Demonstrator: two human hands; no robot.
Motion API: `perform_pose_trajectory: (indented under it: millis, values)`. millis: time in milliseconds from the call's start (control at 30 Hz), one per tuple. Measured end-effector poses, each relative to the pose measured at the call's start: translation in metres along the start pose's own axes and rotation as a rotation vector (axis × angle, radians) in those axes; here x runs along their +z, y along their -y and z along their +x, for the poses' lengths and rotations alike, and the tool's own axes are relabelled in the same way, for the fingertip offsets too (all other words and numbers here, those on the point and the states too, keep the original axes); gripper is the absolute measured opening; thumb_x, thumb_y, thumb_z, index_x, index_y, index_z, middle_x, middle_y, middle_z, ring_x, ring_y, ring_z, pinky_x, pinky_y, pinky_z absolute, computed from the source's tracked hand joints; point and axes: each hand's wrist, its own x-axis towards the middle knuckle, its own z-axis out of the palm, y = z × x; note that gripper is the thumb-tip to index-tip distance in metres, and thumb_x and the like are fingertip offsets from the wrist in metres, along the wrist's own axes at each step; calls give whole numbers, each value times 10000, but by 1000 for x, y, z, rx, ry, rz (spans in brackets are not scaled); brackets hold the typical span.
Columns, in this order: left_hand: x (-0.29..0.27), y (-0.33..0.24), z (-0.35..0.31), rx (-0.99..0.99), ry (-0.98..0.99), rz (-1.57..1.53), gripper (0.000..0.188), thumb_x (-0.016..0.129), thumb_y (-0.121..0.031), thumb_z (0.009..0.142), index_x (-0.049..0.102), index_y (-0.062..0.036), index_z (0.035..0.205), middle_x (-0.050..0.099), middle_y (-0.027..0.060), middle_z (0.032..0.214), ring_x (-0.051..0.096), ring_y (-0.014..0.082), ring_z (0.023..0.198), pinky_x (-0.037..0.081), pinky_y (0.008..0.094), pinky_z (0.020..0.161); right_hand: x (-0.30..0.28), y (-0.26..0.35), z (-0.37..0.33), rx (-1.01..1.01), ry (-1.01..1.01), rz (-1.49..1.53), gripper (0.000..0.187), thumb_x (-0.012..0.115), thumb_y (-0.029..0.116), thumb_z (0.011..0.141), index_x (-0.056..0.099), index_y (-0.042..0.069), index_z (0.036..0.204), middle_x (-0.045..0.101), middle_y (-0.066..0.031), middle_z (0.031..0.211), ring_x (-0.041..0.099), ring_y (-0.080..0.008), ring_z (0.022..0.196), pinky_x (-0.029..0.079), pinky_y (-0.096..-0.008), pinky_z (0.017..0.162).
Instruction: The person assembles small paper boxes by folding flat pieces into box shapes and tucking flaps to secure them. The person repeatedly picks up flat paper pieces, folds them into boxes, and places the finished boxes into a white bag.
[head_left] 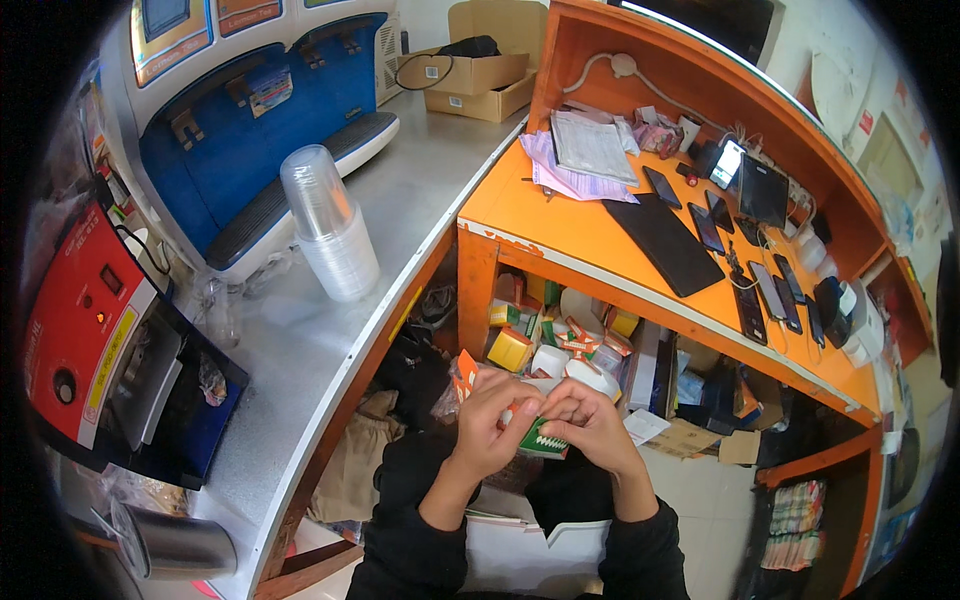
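At lower centre, left hand (492, 424) and right hand (594, 424) hold green box (543, 442), each grip pinched nearly closed on it. Probably light, crushable card; best held by edges.

A metal-topped table (300, 370) runs along the left on an orange-brown wooden frame (312, 572), bright light leaving a pale sheen on its grey surface. To its right stands an orange table (590, 235) with a worn, whitish front edge and a raised orange hutch (600, 88), where a cable trails from a round white fitting. Behind rises a white wall (815, 25); below, pale tiles cover the floor (710, 510) beside a low orange-framed shelf unit (815, 460).
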Motion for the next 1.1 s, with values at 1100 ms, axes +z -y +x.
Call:
perform_pose_trajectory:
  millis: [1100]
  values:
    - [-10, 12, -3, -622, 164, -820, 300, 575, -166, 886, 491, -32, 1141, 584, 42, 1019, 559, 112, 949, 445, 259, 843, 13, -23, 17, -422, -433, -658, 356, 567, 182, 874, 480, 28, 1183, 544, -93, 1063, 514, -212, 1021, 405, -326, 901]
